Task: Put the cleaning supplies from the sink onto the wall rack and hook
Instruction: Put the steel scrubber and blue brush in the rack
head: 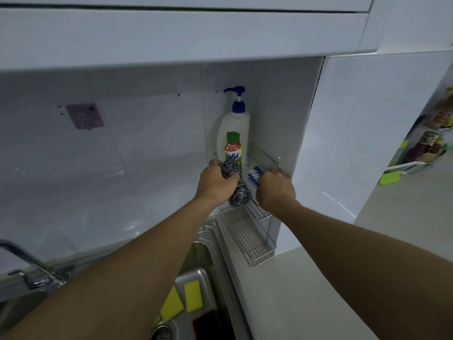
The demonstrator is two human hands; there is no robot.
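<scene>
At frame centre, the left hand [215, 184] grasps a steel scourer [230, 168] at the upper tier of the wire wall rack [261, 244]. A second scourer [240, 196] sits just below it. The right hand [275, 191] is curled round the blue brush [254, 176] on that tier. Yellow sponges [193, 295] lie in the sink [206, 251], bottom centre. The hook [84, 116] is at upper left.
</scene>
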